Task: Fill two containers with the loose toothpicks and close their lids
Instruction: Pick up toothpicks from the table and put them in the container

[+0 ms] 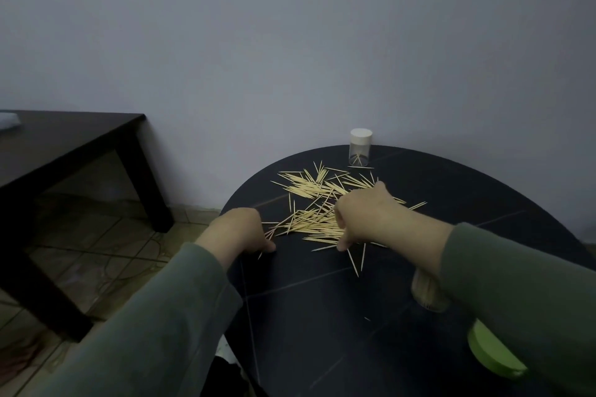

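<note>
the left hand [240, 229] pinches a few pale wooden toothpicks [317, 203] strewn on the round black tabletop [322, 316]; the right hand [364, 214] curls into the pile, grip unclear. behind stands a clear white-lidded container [360, 147].

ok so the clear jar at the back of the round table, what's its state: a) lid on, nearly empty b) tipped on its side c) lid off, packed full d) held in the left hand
a: the clear jar stands upright at the far edge of the round table with its white lid on and only a few toothpicks inside, away from both hands.
</note>
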### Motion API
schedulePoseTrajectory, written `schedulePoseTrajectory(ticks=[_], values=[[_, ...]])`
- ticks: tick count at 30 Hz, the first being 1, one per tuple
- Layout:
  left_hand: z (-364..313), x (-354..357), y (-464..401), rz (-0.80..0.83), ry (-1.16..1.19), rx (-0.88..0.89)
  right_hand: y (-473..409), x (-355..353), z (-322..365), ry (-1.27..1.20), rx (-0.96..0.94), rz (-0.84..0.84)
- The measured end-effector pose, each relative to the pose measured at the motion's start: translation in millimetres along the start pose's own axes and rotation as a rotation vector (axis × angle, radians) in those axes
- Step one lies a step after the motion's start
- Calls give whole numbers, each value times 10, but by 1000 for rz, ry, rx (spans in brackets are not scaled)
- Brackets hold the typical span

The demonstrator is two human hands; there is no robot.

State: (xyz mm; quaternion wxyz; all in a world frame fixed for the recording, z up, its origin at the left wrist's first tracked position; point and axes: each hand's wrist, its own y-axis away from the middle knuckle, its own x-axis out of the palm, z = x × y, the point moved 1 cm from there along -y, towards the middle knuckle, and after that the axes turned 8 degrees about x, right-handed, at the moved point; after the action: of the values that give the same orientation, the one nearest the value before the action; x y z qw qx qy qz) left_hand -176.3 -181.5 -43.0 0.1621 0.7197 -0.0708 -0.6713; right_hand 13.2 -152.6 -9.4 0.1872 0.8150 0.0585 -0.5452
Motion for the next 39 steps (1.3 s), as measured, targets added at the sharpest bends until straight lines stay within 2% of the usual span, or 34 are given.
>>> schedulePoseTrajectory(ticks=[7,16,24,28,31,39], values=[[-247,99,-53,-116,101,-18,122,155,-66,-31,94,30],[-501,114,-145,-242,273,115,69,182,-71,-172,99,33],[-410,9,-150,-250,268,257,63,217,-173,-71,80,-136],[-371,-10,-145,-233,165,357,105,209,-107,-209,-105,-147],[-407,16,-157,-210,87,397,133,210,3,-193,-221,-176],[-476,94,-242,-325,36,413,132,201,42,-92,-157,-209]])
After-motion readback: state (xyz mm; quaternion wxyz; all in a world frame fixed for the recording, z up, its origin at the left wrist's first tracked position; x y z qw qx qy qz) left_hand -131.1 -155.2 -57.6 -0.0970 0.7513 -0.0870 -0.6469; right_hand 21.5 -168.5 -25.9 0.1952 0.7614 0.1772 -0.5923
